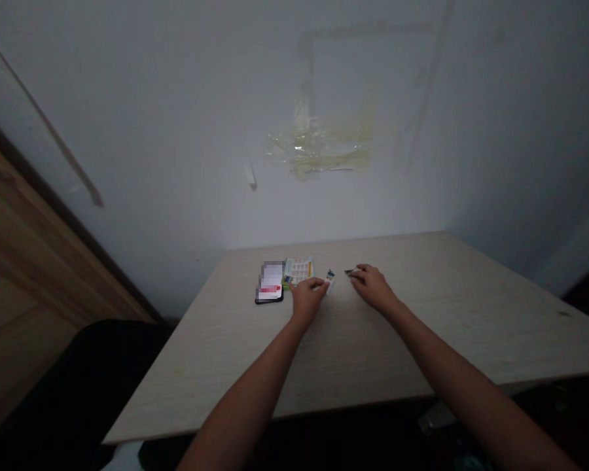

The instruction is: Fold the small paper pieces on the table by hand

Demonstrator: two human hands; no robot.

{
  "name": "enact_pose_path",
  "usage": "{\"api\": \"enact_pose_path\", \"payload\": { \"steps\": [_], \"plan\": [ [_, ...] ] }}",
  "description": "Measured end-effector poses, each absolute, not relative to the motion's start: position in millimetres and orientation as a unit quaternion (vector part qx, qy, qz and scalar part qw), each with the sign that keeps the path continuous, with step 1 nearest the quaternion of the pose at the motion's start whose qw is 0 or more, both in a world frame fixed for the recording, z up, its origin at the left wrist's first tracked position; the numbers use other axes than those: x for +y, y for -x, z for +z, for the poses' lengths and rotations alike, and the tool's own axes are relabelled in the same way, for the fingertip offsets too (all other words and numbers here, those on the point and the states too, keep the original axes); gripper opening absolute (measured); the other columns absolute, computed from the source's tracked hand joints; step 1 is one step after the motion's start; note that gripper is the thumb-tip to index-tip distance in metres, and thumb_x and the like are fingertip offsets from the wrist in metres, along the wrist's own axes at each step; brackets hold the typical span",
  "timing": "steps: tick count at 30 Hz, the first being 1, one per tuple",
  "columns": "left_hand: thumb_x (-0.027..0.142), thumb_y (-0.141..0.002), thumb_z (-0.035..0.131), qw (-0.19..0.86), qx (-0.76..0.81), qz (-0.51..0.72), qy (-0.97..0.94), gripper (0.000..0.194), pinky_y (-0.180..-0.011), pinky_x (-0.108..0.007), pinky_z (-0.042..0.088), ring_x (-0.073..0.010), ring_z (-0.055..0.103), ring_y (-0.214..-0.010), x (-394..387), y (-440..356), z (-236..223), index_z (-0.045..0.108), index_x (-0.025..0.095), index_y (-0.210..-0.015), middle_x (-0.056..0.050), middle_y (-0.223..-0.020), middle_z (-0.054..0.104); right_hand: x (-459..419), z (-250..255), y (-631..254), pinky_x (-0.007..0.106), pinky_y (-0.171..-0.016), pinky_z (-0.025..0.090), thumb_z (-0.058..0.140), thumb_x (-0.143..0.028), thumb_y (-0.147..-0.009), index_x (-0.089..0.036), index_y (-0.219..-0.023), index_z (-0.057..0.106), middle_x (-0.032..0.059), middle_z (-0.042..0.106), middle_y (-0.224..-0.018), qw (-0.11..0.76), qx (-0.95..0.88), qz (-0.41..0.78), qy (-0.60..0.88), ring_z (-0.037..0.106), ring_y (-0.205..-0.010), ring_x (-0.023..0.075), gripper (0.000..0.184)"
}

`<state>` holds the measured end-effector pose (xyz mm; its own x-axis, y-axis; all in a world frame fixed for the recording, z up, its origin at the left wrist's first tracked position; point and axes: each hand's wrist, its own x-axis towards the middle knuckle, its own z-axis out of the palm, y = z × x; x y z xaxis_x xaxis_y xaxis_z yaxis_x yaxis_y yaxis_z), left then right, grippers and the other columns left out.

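Left hand (pixel 305 299) pinches small packet (pixel 329 281); right hand (pixel 373 288) pinches dark sliver (pixel 349 272).

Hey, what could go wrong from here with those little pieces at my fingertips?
The small white-and-teal piece at the left hand's fingertips might slip. That hand also sits close to the phone, so it could bump it. In this dim light, the small dark piece at the right hand could get lost if dropped.

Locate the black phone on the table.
In the head view, the black phone lies face up on the pale wooden table, just left of the colourful printed card and up and to the left of the person's left hand.
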<state>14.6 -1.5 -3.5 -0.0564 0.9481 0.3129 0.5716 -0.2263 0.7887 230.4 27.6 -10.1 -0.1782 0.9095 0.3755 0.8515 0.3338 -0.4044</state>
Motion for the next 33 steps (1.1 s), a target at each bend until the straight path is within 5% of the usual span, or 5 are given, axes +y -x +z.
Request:
{"api": "enact_pose_path", "payload": {
  "steps": [3, 7, 13, 21, 33],
  "plan": [
    [0.037, -0.082, 0.065, 0.207, 0.587, 0.434, -0.651, 0.019, -0.116, -0.055, 0.012, -0.0227, 0.068, -0.090, -3, -15, -3, 0.077, 0.023, -0.078, -0.001, -0.081, 0.077, 27, -8, -230, 0.037, -0.103, 0.041, 0.053, -0.027, -0.090, -0.016, -0.098, 0.073, 0.0152, 0.062, -0.123, 0.351, -0.751, 0.084, 0.553, 0.056, -0.117, 0.0247, 0.024],
    [0.036, -0.082, 0.065, 0.214, 0.588, 0.437, -0.646, 0.019, -0.113, -0.051, 0.024, -0.0227, 0.068, -0.090, -3, -15, -3, 0.077, 0.022, -0.079, -0.003, -0.081, 0.077, 31, -10, -233, 0.035, -0.089, 0.049, 0.056, -0.029, -0.088, -0.016, -0.113, 0.063, 0.0118, 0.067, -0.110, 0.425, -0.680, 0.129, 0.584, 0.063, -0.101, 0.0222, 0.030],
    [0.032, -0.081, 0.067, 0.241, 0.585, 0.451, -0.629, 0.017, -0.105, -0.044, 0.037, -0.0217, 0.068, -0.091, -3, -15, -2, 0.076, 0.019, -0.088, -0.006, -0.086, 0.078, 37, -16, -238, 0.036, -0.095, 0.046, 0.062, -0.028, -0.084, -0.011, -0.128, 0.060, 0.0159, 0.065, -0.124, 0.387, -0.680, 0.111, 0.613, 0.062, -0.106, 0.0247, 0.047],
    [0.030, -0.081, 0.068, 0.216, 0.588, 0.443, -0.641, 0.026, -0.117, -0.061, -0.001, -0.0255, 0.067, -0.104, -4, -15, -2, 0.074, 0.025, -0.106, -0.003, -0.089, 0.078, 39, -19, -236, 0.035, -0.097, 0.043, 0.064, -0.035, -0.083, -0.013, -0.119, 0.070, 0.0167, 0.068, -0.115, 0.322, -0.723, 0.100, 0.602, 0.060, -0.110, 0.0280, 0.043],
    [0.038, -0.083, 0.066, 0.193, 0.600, 0.420, -0.652, 0.019, -0.117, -0.061, -0.004, -0.0249, 0.069, -0.097, -4, -18, -2, 0.077, 0.026, -0.092, -0.004, -0.093, 0.078, 35, -15, -231, 0.033, -0.087, 0.043, 0.054, -0.043, -0.090, -0.019, -0.094, 0.080, 0.0143, 0.074, -0.094, 0.339, -0.699, 0.079, 0.625, 0.064, -0.095, 0.0264, 0.036]
  ]
}}
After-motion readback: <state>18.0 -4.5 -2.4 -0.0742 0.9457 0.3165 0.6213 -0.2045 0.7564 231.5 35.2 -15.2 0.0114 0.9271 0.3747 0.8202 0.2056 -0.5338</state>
